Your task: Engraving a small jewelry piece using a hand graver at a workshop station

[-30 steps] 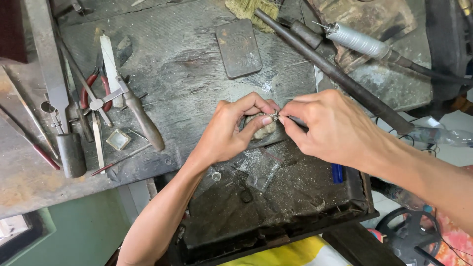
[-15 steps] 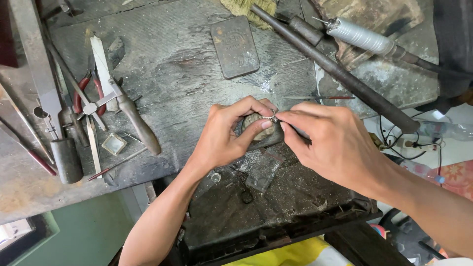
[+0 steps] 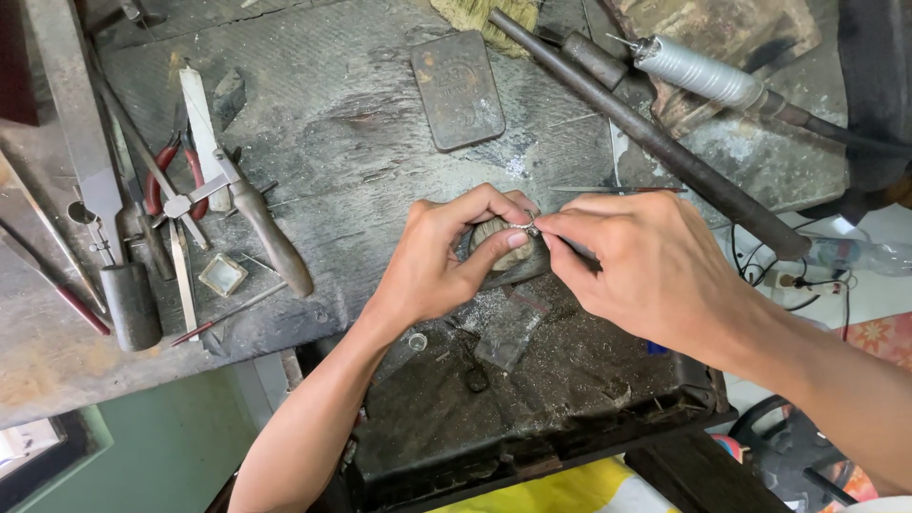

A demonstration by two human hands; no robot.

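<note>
Small metal ring (image 3: 528,226) sits at frame centre, pinched btwn fingertips of left hand (image 3: 446,252), which is closed on it over a rounded wooden peg (image 3: 503,245); right hand (image 3: 646,271) is closed on a thin dark tool (image 3: 578,252) w/ its tip touching the ring. Below them a dark tray (image 3: 570,399) w/ metal dust. On the worn desk (image 3: 361,133): flat metal plate (image 3: 458,90) top centre, long rod (image 3: 655,142) upper right, red-handled pliers (image 3: 176,171) & files at left.

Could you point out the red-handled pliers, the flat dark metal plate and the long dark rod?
red-handled pliers (image 3: 157,180), head view, on a red handle.
flat dark metal plate (image 3: 457,90), head view, its centre.
long dark rod (image 3: 665,152), head view, mid-shaft.
</note>
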